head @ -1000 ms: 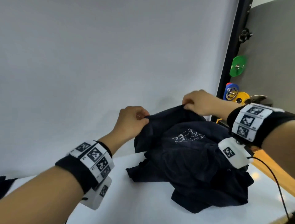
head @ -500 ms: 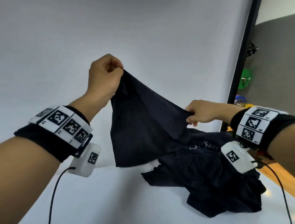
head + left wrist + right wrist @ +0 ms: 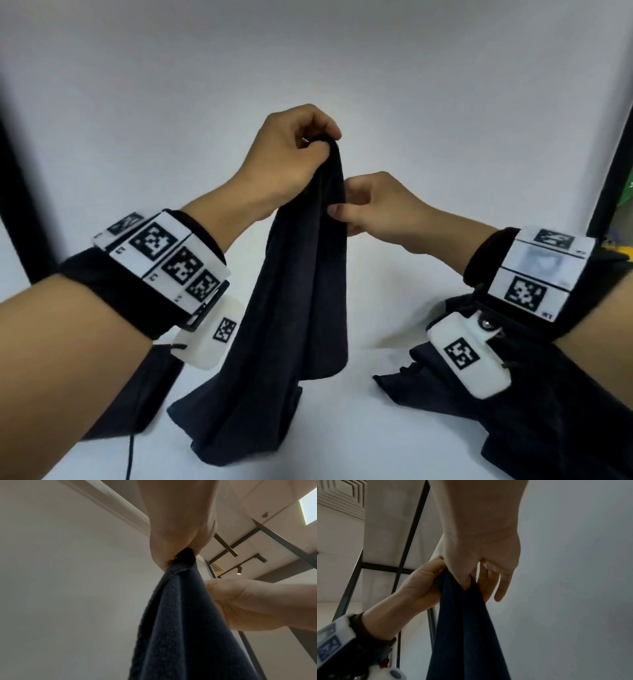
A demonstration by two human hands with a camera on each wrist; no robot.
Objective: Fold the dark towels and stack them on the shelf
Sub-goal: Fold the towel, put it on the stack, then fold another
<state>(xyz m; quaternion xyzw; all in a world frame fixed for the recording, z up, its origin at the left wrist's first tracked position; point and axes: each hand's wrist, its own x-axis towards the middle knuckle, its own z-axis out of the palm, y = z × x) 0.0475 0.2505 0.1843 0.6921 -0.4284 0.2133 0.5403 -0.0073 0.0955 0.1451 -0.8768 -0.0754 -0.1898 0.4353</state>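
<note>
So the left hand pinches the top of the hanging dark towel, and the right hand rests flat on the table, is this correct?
Not quite. The left hand does pinch the top of the hanging dark towel, but the right hand is raised off the table and pinches the towel's edge just below the left one. The head view shows this.

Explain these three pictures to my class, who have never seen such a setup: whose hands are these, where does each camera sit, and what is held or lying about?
No machine here: a person works with two bare hands, wearing black wristbands with printed marker squares. The wide picture comes from a camera on the head; the other two come from small cameras on each wrist, looking up along the hand.

The left hand pinches the top of a dark towel, which hangs down to the white table. The right hand has its grip on the towel's edge just below; its wrist view shows thumb and fingers pinching the cloth. A pile of dark towels lies crumpled on the table under the right arm. No shelf is visible.
</note>
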